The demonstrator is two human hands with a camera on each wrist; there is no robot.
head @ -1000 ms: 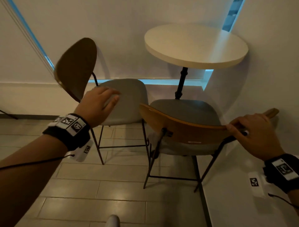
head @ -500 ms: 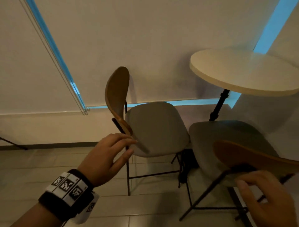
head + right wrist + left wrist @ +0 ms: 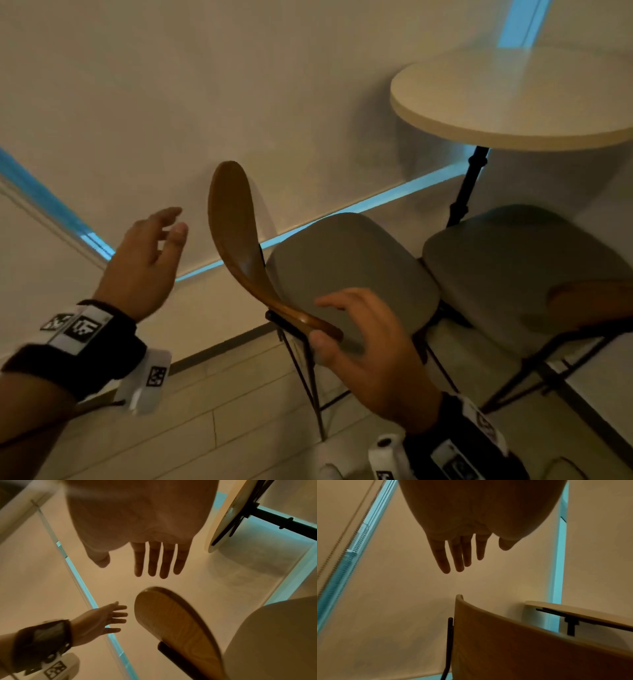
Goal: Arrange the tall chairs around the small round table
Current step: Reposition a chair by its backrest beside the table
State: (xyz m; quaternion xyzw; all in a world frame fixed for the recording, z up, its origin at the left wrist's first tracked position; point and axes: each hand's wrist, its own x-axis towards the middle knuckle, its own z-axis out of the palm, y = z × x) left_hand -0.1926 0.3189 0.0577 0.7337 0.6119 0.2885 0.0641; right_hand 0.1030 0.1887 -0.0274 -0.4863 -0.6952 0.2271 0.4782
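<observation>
Two tall chairs with grey seats and brown wooden backrests stand by the small round table. The left chair's backrest curves up in front of me above its seat. My left hand hovers open just left of that backrest, fingers spread, touching nothing. At the backrest's near end my right hand is open, its thumb right under the edge; the right wrist view shows its straight fingers clear above the backrest. The right chair's seat sits under the table edge, with its backrest blurred.
The table stands on a black pole in the corner. Pale roller blinds with blue light strips close off the back and right. The two chair seats nearly touch. Tiled floor lies open to the lower left.
My right hand has let go of the right chair's backrest and moved left to the left chair's backrest. My left hand has lifted off to that backrest's left side. The view swung left.
</observation>
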